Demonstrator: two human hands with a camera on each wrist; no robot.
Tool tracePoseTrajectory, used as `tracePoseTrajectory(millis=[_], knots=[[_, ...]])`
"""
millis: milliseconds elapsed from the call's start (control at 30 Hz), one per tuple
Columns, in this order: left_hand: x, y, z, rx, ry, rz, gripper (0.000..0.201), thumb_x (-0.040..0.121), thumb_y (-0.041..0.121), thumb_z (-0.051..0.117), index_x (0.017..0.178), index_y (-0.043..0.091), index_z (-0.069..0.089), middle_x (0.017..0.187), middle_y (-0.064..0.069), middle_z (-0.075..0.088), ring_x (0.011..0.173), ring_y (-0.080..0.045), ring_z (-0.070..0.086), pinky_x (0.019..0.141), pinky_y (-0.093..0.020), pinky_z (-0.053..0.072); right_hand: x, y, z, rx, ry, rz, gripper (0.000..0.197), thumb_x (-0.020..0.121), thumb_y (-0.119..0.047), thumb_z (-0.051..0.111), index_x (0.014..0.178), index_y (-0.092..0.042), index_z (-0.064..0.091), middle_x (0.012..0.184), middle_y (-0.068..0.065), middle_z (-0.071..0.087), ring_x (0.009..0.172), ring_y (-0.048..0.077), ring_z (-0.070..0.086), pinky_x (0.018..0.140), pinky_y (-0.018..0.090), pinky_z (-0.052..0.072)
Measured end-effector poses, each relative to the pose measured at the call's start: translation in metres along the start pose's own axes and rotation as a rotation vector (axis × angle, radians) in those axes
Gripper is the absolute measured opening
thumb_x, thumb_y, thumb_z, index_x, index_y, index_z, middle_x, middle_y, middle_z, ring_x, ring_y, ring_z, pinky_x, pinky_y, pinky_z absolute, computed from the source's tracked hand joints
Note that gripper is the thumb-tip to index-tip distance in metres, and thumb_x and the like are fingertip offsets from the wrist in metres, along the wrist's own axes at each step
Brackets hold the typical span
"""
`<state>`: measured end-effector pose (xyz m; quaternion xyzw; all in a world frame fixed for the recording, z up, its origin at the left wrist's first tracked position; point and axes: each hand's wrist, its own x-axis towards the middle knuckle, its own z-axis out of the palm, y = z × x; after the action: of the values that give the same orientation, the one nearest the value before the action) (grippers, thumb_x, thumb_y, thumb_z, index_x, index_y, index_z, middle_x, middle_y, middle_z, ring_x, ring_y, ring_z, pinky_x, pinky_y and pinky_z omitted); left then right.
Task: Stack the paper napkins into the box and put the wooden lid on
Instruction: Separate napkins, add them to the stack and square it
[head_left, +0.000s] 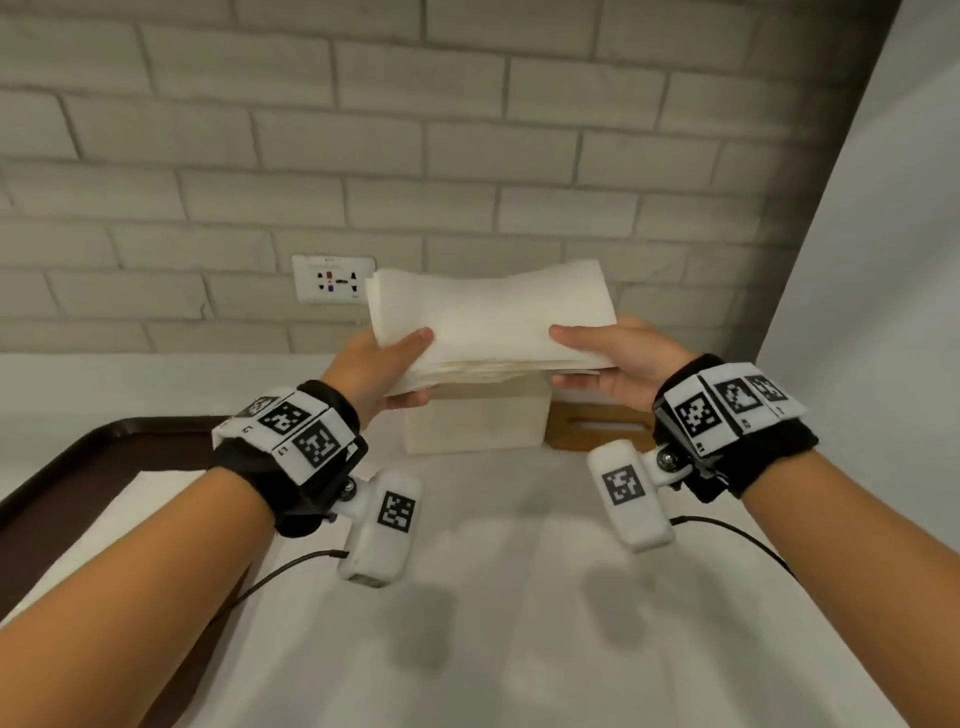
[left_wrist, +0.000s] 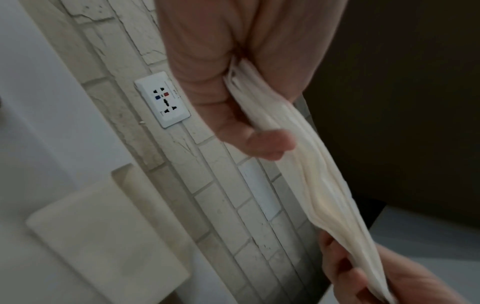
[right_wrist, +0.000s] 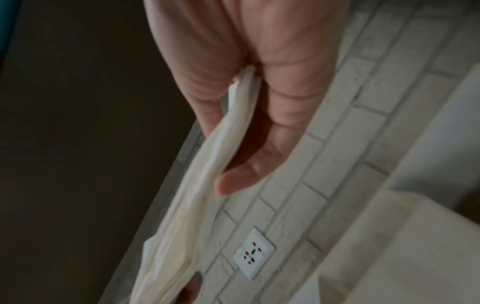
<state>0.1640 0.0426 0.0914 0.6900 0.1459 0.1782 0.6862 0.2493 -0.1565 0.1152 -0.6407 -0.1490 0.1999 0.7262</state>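
A thick stack of white paper napkins (head_left: 488, 317) hangs in the air above the cream box (head_left: 478, 421), sagging in the middle. My left hand (head_left: 384, 366) grips its left end, thumb on top and fingers beneath. My right hand (head_left: 618, 358) grips the right end the same way. In the left wrist view the napkins (left_wrist: 306, 164) run edge-on from my left hand (left_wrist: 249, 115), with the box (left_wrist: 103, 236) below. The right wrist view shows the napkins (right_wrist: 205, 185) pinched in my right hand (right_wrist: 249, 123). The wooden lid (head_left: 597, 426) with a slot lies flat right of the box.
The box stands on a white table (head_left: 493, 597) against a pale brick wall with a socket plate (head_left: 332, 278). A dark brown tray rim (head_left: 88, 467) curves along the table's left side. Cables run from the wrist cameras.
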Motion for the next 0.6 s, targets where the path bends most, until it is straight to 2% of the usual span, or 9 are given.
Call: tracePoseTrajectory(millis=[67,133,167,233,300,367,433,500,600], knots=[[0.028,0.014,0.001,-0.026,-0.011,-0.047,0.025,0.091,0.018,0.057,0.115,0.013,0.052,0.094,-0.001,0.06,0.074,-0.014,0.059,0.047,-0.02,0.054,0.024,-0.014,0.0,-0.037,0.021,-0.046,0.034,0.084,-0.002,0.062,0.116,-0.004,0.055,0.102,0.008,0.064,0.085,0.021,0.064,0.05,0.024,0.056],[0.058,0.024,-0.001,0.021,-0.007,-0.071,0.03,0.09,0.015,0.058,0.119,0.009,0.052,0.112,-0.007,0.058,0.097,-0.022,0.058,0.063,-0.027,0.056,0.051,-0.022,-0.001,-0.069,0.047,-0.078,0.04,0.084,-0.001,0.061,0.123,-0.003,0.05,0.111,0.009,0.06,0.093,0.023,0.06,0.052,0.028,0.058],[0.072,0.026,-0.002,0.064,0.002,-0.084,0.035,0.089,0.015,0.059,0.122,0.007,0.052,0.119,-0.009,0.057,0.107,-0.025,0.056,0.071,-0.031,0.052,0.065,-0.024,-0.002,-0.089,0.061,-0.076,0.041,0.086,0.0,0.059,0.125,-0.003,0.049,0.112,0.01,0.058,0.096,0.025,0.058,0.057,0.031,0.06],[0.103,0.023,-0.003,0.136,0.02,-0.102,0.038,0.088,0.014,0.06,0.125,0.007,0.052,0.119,-0.01,0.057,0.108,-0.024,0.053,0.077,-0.033,0.047,0.096,-0.018,-0.003,-0.158,0.108,-0.046,0.04,0.088,0.001,0.055,0.127,-0.003,0.047,0.117,0.012,0.056,0.105,0.03,0.055,0.077,0.04,0.057],[0.132,0.013,-0.003,0.207,0.038,-0.125,0.035,0.089,0.01,0.059,0.123,0.005,0.053,0.11,-0.008,0.056,0.1,-0.022,0.052,0.071,-0.031,0.047,0.129,-0.006,-0.004,-0.332,0.178,-0.022,0.043,0.087,-0.001,0.057,0.129,-0.002,0.046,0.128,0.016,0.054,0.116,0.034,0.052,0.097,0.046,0.046],[0.157,-0.007,-0.002,0.308,0.053,-0.16,0.036,0.088,0.007,0.059,0.123,0.004,0.053,0.109,-0.009,0.056,0.1,-0.024,0.052,0.078,-0.032,0.048,0.162,0.013,-0.006,-0.505,0.204,0.013,0.047,0.087,-0.003,0.057,0.132,-0.001,0.044,0.135,0.019,0.05,0.122,0.035,0.048,0.104,0.045,0.04],[0.176,-0.028,-0.001,0.431,0.035,-0.202,0.04,0.085,0.003,0.061,0.125,0.001,0.053,0.119,-0.014,0.058,0.111,-0.031,0.054,0.094,-0.04,0.047,0.187,0.031,-0.006,-0.634,0.196,0.089,0.046,0.089,-0.002,0.054,0.133,0.002,0.041,0.136,0.019,0.048,0.124,0.035,0.046,0.105,0.039,0.037],[0.194,-0.049,0.001,0.586,0.002,-0.248,0.044,0.084,0.002,0.061,0.127,0.001,0.052,0.126,-0.019,0.057,0.116,-0.036,0.053,0.099,-0.045,0.045,0.208,0.051,-0.009,-0.784,0.171,0.2,0.043,0.092,-0.004,0.049,0.133,0.004,0.039,0.136,0.019,0.047,0.125,0.033,0.045,0.1,0.033,0.036],[0.21,-0.073,0.013,0.876,-0.038,-0.311,0.046,0.086,0.007,0.06,0.13,0.002,0.049,0.13,-0.017,0.055,0.119,-0.032,0.052,0.099,-0.037,0.044,0.225,0.075,-0.012,-1.011,0.093,0.315,0.045,0.092,-0.007,0.047,0.135,0.005,0.036,0.139,0.02,0.043,0.128,0.032,0.042,0.09,0.029,0.038]])
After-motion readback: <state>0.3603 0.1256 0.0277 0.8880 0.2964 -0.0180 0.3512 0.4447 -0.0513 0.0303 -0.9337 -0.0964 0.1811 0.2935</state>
